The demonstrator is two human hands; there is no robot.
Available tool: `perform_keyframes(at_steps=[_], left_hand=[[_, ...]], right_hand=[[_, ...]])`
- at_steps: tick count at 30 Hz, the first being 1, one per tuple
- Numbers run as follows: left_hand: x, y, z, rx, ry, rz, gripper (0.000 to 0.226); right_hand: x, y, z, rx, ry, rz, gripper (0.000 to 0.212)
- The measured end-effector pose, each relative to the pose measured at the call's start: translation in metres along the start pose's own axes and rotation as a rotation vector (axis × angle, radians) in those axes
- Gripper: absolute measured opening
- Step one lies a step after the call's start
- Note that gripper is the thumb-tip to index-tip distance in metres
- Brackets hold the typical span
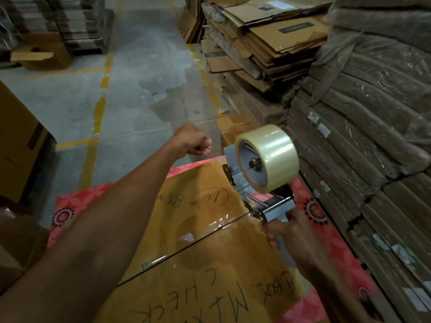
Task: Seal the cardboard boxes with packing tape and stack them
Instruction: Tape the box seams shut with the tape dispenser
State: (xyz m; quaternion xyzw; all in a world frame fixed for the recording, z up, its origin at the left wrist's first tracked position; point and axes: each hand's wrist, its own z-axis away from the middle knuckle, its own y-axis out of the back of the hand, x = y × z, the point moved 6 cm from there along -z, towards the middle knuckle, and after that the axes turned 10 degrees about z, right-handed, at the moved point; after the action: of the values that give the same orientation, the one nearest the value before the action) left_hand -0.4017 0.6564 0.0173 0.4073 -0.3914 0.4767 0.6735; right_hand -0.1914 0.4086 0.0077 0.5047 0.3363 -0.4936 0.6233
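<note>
Lying on a red patterned cloth (pixel 326 241), box (pixel 186 229) with clear tape (pixel 210 231) along its flap seam. Right hand (pixel 286 231) grips the dispenser (pixel 263 183) handle above the seam; left hand (pixel 193 142), fisted and apparently empty, is raised beyond the box's far edge, over the floor (pixel 140 89).

- Dim indoor scene with a warm brown cast; the brightest area is the grey floor (pixel 130 94) at upper centre, lit from above.
- Pale glare patches sit on the floor's glossy stain.
- The tape roll (pixel 268 157) shows soft white highlights on its curved face.
- Clear tape on the box (pixel 210 259) gleams in thin streaks along the seam.
- The right hand (pixel 289 231) is smeared by motion blur; the left hand (pixel 194 142) is slightly soft.
- Corners darken, and the wrapped stacks (pixel 373 136) at right bow outward from wide-angle distortion.
- Plastic wrap there catches faint glints.
</note>
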Motion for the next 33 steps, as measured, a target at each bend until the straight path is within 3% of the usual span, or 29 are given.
perform_keyframes(at_steps=[2, 6, 8, 11, 13, 17, 19, 21, 24, 27, 33], left_hand=[[-0.003, -0.010, -0.007, 0.047, -0.012, -0.061, 0.018], [-0.010, -0.025, -0.015, 0.095, -0.105, -0.221, 0.021], [-0.011, -0.014, -0.020, 0.218, -0.134, -0.296, 0.029], [-0.019, 0.004, -0.023, 0.279, -0.109, -0.175, 0.019], [-0.022, 0.005, -0.021, 0.248, -0.126, -0.153, 0.018], [-0.029, -0.027, -0.009, -0.046, -0.063, -0.111, 0.049], [-0.034, -0.032, -0.002, -0.107, 0.003, -0.154, 0.058], [-0.038, -0.031, -0.002, -0.097, 0.009, -0.172, 0.049], [-0.025, -0.027, -0.002, 0.007, -0.100, -0.123, 0.014], [-0.008, -0.031, -0.002, 0.009, -0.116, -0.014, 0.020], [-0.017, -0.039, -0.015, 0.012, -0.113, -0.230, 0.025]], right_hand=[[0.008, -0.005, 0.003, 0.025, -0.064, 0.005, 0.024], [0.018, -0.003, 0.009, 0.062, -0.123, -0.027, 0.010], [0.025, -0.001, 0.011, 0.066, -0.134, -0.044, 0.010], [0.032, 0.003, 0.013, 0.086, -0.158, -0.092, 0.019], [0.031, 0.004, 0.013, 0.085, -0.163, -0.127, 0.022], [0.028, 0.004, 0.010, 0.082, -0.156, -0.131, 0.016], [0.027, 0.003, 0.010, 0.078, -0.164, -0.124, 0.011], [0.026, 0.003, 0.009, 0.077, -0.164, -0.106, 0.013], [0.022, 0.001, 0.010, 0.061, -0.145, -0.095, 0.013], [0.018, -0.002, 0.012, 0.052, -0.131, -0.067, 0.026], [0.013, -0.008, 0.006, 0.068, -0.137, 0.042, 0.020]])
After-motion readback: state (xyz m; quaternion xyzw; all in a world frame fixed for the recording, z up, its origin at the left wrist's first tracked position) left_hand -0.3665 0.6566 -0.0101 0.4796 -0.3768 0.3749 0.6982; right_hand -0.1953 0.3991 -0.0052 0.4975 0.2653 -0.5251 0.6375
